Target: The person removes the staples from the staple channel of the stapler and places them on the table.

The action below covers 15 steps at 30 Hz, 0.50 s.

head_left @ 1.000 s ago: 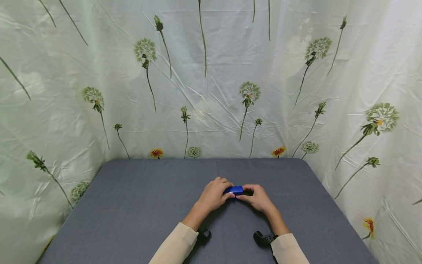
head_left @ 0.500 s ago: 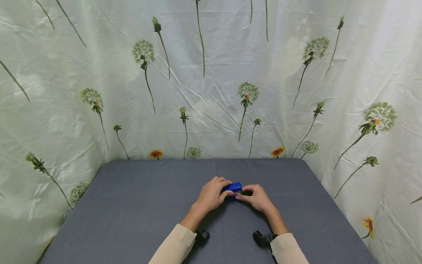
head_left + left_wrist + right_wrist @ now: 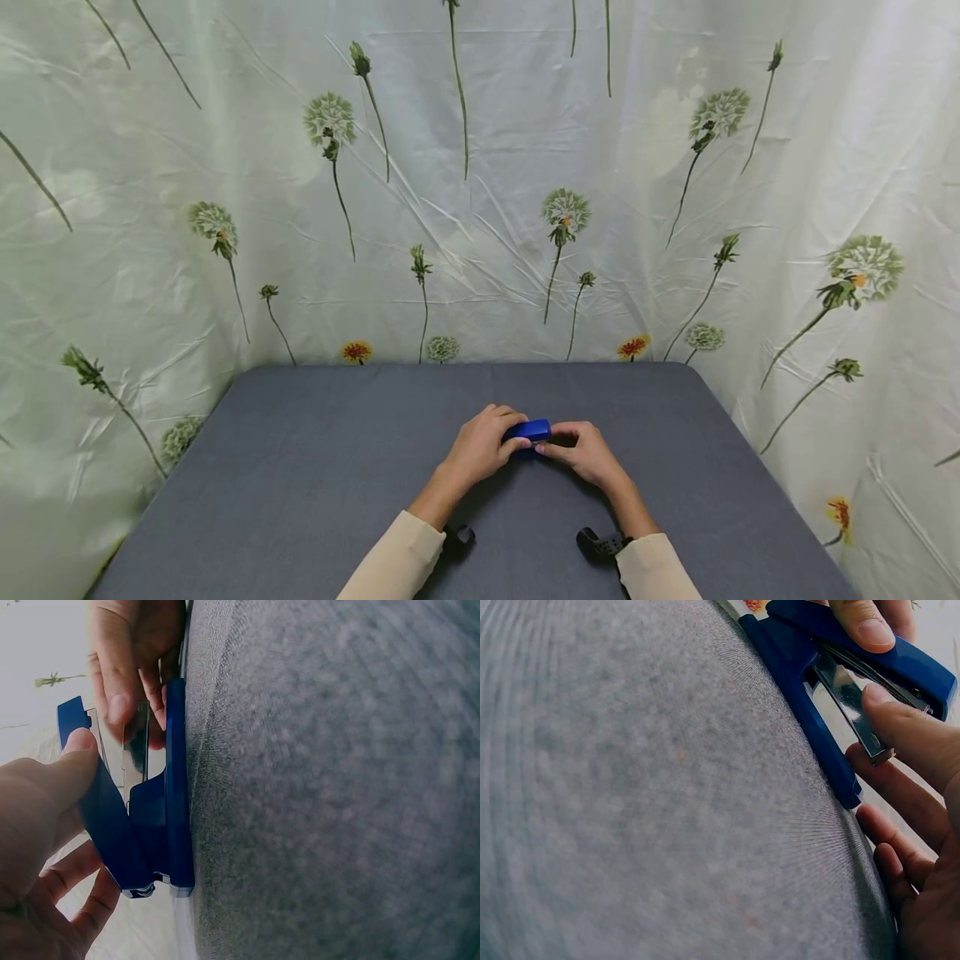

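A blue stapler (image 3: 157,802) stands on the grey table with its top cover (image 3: 109,817) swung up from the metal staple magazine (image 3: 851,705). My left hand (image 3: 480,446) grips the raised cover, its thumb on one side and fingers round the other, as the left wrist view shows. At the front end, my right hand (image 3: 585,450) pinches the magazine, thumb on top and a finger below. Its other fingers (image 3: 900,840) are loosely curled beside the tip of the base (image 3: 832,765). In the head view, the hands partly hide the stapler.
The grey table (image 3: 337,467) spreads out around both hands. Behind it and at both sides hangs a pale curtain (image 3: 495,250) printed with flowers. Black wrist straps with camera mounts (image 3: 596,543) sit below the hands.
The stapler's cover has risen under my left hand since a second ago, baring the metal magazine, then dipped slightly in the last half second. My right hand has hardly moved.
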Available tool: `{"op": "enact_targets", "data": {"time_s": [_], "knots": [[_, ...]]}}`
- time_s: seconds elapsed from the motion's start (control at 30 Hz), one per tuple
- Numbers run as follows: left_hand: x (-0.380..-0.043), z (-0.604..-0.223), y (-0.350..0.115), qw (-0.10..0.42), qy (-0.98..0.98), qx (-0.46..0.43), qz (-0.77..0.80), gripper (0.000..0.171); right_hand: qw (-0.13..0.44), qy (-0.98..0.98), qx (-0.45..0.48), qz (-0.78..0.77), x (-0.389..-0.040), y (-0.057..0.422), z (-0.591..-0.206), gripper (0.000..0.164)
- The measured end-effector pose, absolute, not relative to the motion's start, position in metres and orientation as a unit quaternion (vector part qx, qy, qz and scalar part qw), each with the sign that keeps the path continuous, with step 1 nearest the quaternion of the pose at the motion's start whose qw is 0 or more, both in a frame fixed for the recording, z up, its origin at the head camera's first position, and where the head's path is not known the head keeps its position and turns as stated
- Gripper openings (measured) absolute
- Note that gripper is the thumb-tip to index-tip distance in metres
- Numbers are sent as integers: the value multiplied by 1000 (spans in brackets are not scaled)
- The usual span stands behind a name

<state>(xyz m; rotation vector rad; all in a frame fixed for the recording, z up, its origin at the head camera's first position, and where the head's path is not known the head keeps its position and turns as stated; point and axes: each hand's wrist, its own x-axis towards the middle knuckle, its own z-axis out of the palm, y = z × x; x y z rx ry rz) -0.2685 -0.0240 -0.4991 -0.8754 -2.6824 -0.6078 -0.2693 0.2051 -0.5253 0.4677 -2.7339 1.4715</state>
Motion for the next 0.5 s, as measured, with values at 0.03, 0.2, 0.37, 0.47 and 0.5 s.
{"op": "enact_targets", "data": {"time_s": [0.03, 0.2, 0.37, 0.47, 0.5], "knots": [[-268, -498, -24, 124, -922, -299, -212, 39, 2, -868, 150, 473, -269, 205, -525, 23], [-268, -496, -26, 106, -924, -281, -236, 40, 6, -864, 144, 483, -268, 205, -525, 22], [-269, -497, -29, 97, -923, -274, -254, 41, 12, -862, 152, 483, -269, 206, -525, 22], [-270, -497, -32, 100, -920, -275, -260, 42, 7, -858, 158, 488, -268, 206, -524, 23], [-270, -497, -32, 103, -919, -276, -261, 41, 3, -858, 158, 489, -268, 206, -525, 23]]}}
